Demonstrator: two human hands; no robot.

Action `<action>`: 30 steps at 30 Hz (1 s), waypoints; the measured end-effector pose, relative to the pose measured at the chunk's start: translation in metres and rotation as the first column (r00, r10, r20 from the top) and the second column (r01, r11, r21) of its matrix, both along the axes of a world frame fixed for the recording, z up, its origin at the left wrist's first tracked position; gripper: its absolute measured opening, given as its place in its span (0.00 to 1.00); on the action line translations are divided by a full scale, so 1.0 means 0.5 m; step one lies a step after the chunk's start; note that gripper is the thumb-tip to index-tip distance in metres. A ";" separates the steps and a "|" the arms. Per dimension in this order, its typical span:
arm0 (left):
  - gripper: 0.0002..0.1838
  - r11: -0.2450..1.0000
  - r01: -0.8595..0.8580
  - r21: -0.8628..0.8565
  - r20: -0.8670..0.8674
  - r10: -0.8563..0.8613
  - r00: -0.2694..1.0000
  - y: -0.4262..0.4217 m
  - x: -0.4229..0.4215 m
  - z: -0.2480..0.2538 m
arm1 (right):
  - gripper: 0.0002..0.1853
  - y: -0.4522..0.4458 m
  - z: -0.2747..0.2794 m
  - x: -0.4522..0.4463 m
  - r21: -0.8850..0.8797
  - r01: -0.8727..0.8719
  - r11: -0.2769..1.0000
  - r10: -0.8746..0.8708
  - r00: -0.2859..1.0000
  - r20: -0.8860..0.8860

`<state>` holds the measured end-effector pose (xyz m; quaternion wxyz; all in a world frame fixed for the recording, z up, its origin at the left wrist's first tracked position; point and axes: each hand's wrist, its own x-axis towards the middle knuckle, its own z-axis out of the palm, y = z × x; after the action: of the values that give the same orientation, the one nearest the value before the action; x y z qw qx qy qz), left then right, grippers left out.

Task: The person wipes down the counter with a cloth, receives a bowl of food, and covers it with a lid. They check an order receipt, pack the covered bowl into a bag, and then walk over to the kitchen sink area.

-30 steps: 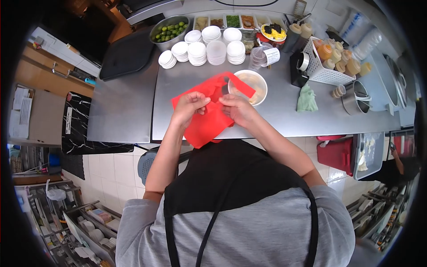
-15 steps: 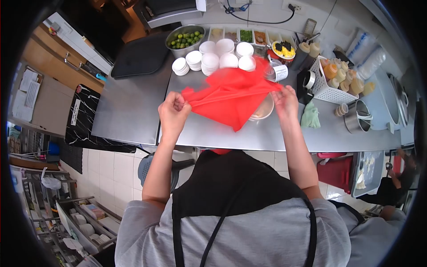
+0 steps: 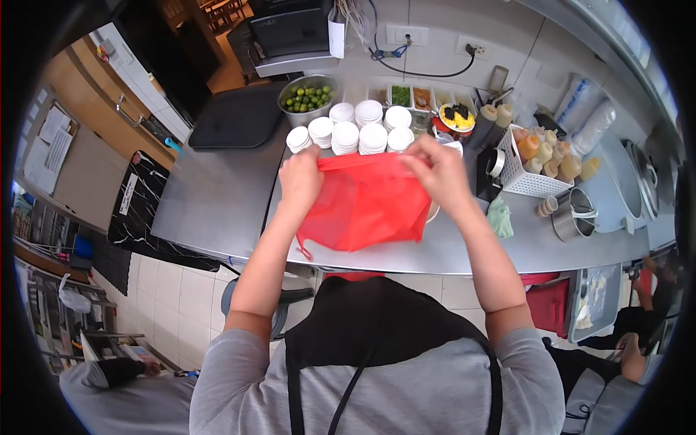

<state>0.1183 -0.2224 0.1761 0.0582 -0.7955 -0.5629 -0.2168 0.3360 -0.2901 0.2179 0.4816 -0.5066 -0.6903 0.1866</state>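
A thin red bag is stretched between my two hands over the front of the steel counter, its body hanging toward me. My left hand is closed on its upper left corner. At the upper right edge, my right hand pinches the material between thumb and fingers. A narrow red strip dangles from the bag's lower left corner. Behind the bag, a pale bowl rim shows only as a sliver by my right wrist; the rest is hidden. Stacks of white lidded cups stand just beyond my hands.
A metal bowl of green limes and a black tray are at the back left. On the right are a white basket of sauce bottles, a green cloth and a steel pot. Other people stand at both lower sides.
The red bag has swung down and now hangs squarer, with its top edge pulled straight. My right hand has moved inward and its grip is higher. A person's sleeve has appeared at lower left.
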 end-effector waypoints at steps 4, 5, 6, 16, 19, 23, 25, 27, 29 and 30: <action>0.10 0.938 0.095 -0.333 0.454 0.071 0.888 -0.007 0.005 -0.001 | 0.06 -0.050 0.055 -0.078 0.651 -0.183 0.737 -0.043 0.948 0.315; 0.12 0.850 0.380 -0.365 0.799 0.077 0.596 -0.015 0.013 0.007 | 0.06 -0.041 0.051 -0.092 0.653 -0.181 0.735 -0.045 0.948 0.314; 0.14 0.727 0.637 -0.256 0.966 0.171 0.193 -0.027 0.016 0.018 | 0.08 -0.026 0.033 -0.101 0.187 -0.174 0.967 0.058 0.861 0.506; 0.14 0.972 0.233 -0.039 0.075 -0.230 0.970 -0.030 -0.067 0.204 | 0.15 0.039 0.005 -0.008 -0.481 -0.231 0.846 0.273 0.962 0.019; 0.15 1.000 0.013 -0.029 -0.267 -0.020 0.963 0.050 -0.127 0.100 | 0.15 0.014 -0.050 -0.018 -0.380 -0.313 0.870 0.355 0.934 0.044; 0.19 0.947 0.201 -0.251 -0.151 -0.243 0.958 0.060 -0.169 0.071 | 0.10 -0.012 -0.114 0.012 -0.113 -0.373 0.921 0.382 0.921 0.075; 0.21 0.788 0.219 -0.576 0.032 -0.246 0.969 0.067 -0.184 0.088 | 0.14 0.007 -0.204 0.112 -0.006 0.150 0.989 -0.146 0.972 0.183; 0.22 0.798 0.258 -0.544 0.079 -0.258 0.963 0.058 -0.179 0.105 | 0.21 0.007 -0.312 0.171 -0.269 0.487 0.831 -0.298 0.798 0.523; 0.22 0.805 0.298 -0.513 0.130 -0.271 0.954 0.049 -0.167 0.119 | 0.23 -0.004 -0.341 0.167 -0.651 0.294 0.700 -0.325 0.943 0.076; 0.23 0.825 0.313 -0.471 0.122 -0.291 0.949 0.045 -0.157 0.129 | 0.24 -0.007 -0.353 0.167 -0.836 -0.081 0.543 -0.437 0.823 -0.363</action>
<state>0.0395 -0.1999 0.2404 -0.1905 -0.8582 -0.4674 -0.0932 0.4193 -0.2937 0.0416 0.3770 -0.6685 -0.3006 0.5663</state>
